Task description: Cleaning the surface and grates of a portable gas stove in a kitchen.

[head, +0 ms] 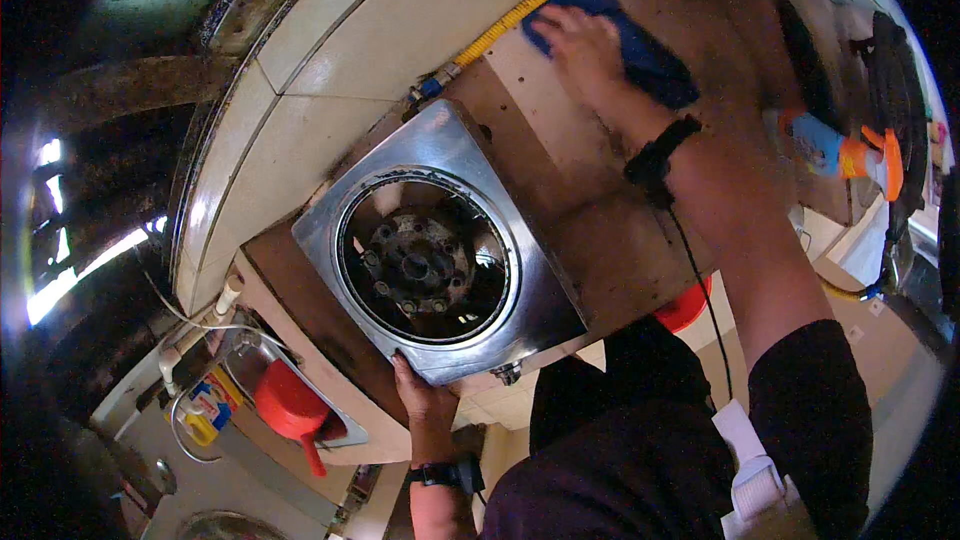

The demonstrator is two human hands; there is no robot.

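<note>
A single-burner gas stove [544, 300] with a stainless steel top and a round, dark burner well sits at an angle on a brown countertop [622, 247]. My left hand [427, 394] grips its near left corner, thumb along the metal edge and the other fingers hidden. To the stove's far right, my right hand [585, 49] presses a dark blue cloth [649, 64] onto the counter near the wall. That hand is slightly blurred. The stove's control knob [508, 373] faces me. A pale, cleaner-looking strip [536, 116] of counter shows between the cloth and the stove.
A yellow corrugated gas hose [517, 15] runs along the tiled wall [322, 135] to the stove's back. On the right stands a spray bottle [840, 154] with an orange trigger. At the left, a red dipper [289, 397] lies in a sink [349, 431] beside a yellow packet [214, 401].
</note>
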